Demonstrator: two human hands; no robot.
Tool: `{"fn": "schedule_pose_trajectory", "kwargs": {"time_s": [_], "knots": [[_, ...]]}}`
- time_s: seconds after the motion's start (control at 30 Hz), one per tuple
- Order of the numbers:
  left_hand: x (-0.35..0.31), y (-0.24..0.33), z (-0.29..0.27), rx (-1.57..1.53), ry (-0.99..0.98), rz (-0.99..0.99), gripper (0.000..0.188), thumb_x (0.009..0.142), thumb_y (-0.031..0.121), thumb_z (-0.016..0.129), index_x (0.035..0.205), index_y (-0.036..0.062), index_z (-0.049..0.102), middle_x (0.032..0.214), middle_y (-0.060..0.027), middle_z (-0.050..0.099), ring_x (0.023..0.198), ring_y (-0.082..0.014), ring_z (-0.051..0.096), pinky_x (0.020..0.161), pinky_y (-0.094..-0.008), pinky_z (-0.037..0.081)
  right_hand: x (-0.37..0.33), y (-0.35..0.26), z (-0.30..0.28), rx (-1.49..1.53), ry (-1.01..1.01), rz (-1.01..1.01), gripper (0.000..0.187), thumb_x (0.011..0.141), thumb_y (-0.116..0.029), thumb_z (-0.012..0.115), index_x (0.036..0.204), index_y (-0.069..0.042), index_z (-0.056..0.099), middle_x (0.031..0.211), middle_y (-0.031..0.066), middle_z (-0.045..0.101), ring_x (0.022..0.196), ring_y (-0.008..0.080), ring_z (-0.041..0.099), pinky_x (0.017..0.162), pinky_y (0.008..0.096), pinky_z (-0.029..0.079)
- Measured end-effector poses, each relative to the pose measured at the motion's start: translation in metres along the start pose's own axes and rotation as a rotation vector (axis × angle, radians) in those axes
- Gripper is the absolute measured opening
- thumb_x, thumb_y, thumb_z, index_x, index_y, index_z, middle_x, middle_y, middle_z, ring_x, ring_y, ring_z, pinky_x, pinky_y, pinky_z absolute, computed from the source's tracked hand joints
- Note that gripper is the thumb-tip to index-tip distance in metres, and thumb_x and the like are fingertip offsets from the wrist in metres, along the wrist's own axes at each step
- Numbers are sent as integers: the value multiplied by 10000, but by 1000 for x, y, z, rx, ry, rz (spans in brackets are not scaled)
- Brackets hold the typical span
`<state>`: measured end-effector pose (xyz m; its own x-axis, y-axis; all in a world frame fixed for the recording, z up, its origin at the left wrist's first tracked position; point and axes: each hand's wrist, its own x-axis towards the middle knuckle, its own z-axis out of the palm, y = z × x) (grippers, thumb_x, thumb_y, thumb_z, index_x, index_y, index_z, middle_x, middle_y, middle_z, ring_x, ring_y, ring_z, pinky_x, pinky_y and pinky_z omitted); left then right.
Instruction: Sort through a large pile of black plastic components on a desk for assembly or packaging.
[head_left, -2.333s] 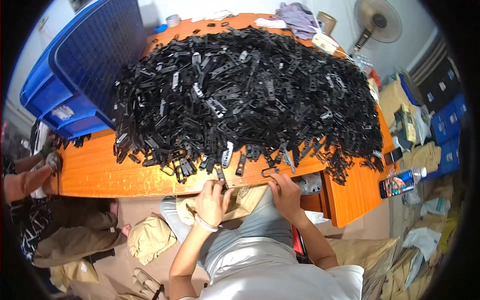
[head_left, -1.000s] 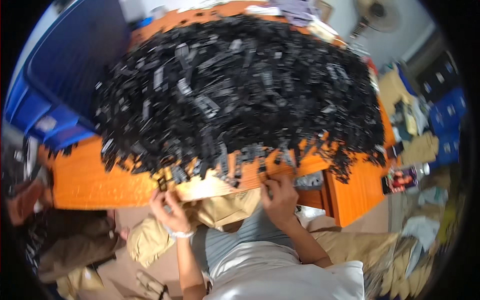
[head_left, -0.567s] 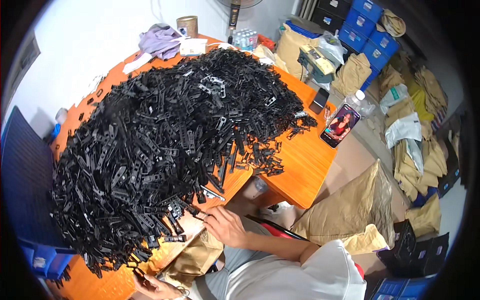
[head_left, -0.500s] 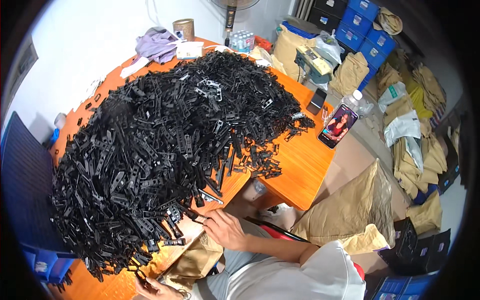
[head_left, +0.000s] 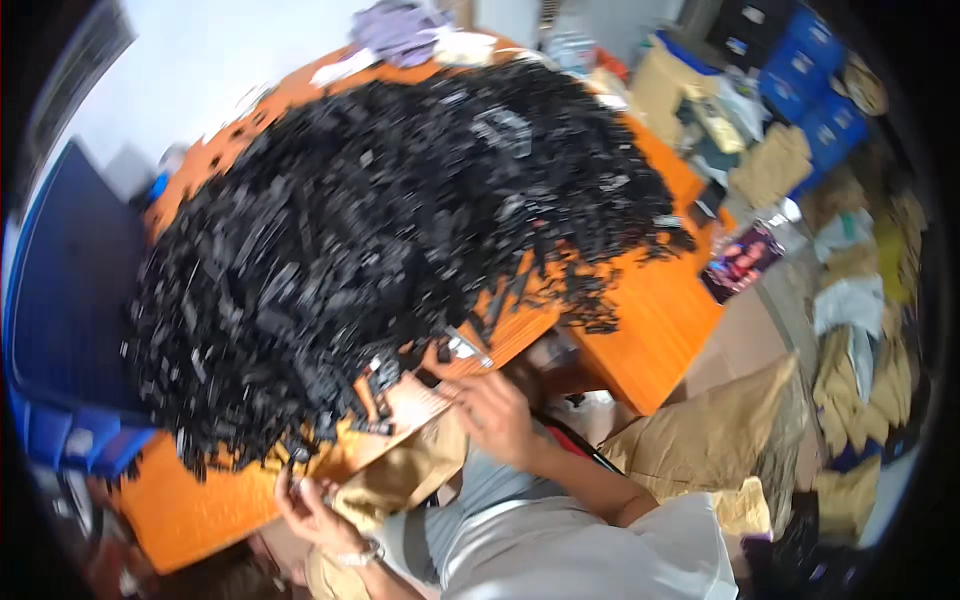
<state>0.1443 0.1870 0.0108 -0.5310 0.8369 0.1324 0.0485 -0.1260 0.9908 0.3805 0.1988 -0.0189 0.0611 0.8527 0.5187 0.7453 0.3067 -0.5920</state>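
Observation:
A large heap of small black plastic parts (head_left: 380,230) covers most of the orange wooden table. At its near left edge, my left hand (head_left: 318,515) pinches a black plastic part (head_left: 297,462) between thumb and fingers; a watch or bracelet (head_left: 362,552) is on that wrist. My right hand (head_left: 492,415) is at the heap's near edge, its fingers bent around a dark piece (head_left: 426,378) that looks like another black plastic part. Motion blur softens both hands' fingertips. Beneath my hands, a brown sack (head_left: 405,470) hangs open at the table edge.
A phone (head_left: 742,262) showing a lit picture stands at the right end of the orange table (head_left: 650,335). A large brown sack (head_left: 700,425) lies to the right. Blue crates (head_left: 815,130) are stacked at the back right, and a dark blue panel (head_left: 75,290) stands at the left.
The whole view has shifted, so the table and heap sit higher and further right, now blurred. My left hand is closer to the heap. The right hand's fingers have moved slightly over its edge.

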Motion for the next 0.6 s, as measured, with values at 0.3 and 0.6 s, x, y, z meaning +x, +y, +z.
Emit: {"fn": "schedule_pose_trajectory", "kwargs": {"time_s": [0.3,0.6], "knots": [[-9,8,17,-160,-395,-283,358,739,-123,577,1086,-47,534,837,-85,577,625,-148,584,574,-247,517,4,0,1,29,-48,-29,184,671,31,638,850,6,603,936,119,593,806,292,544,698,361,449],[-19,-5,33,-257,-582,-308,344,744,-138,575,1078,-73,524,854,-88,571,651,-158,612,592,-249,528,-1,-1,1,-17,-59,-1,181,692,38,616,868,0,600,969,117,571,818,269,522,699,341,431]]}}
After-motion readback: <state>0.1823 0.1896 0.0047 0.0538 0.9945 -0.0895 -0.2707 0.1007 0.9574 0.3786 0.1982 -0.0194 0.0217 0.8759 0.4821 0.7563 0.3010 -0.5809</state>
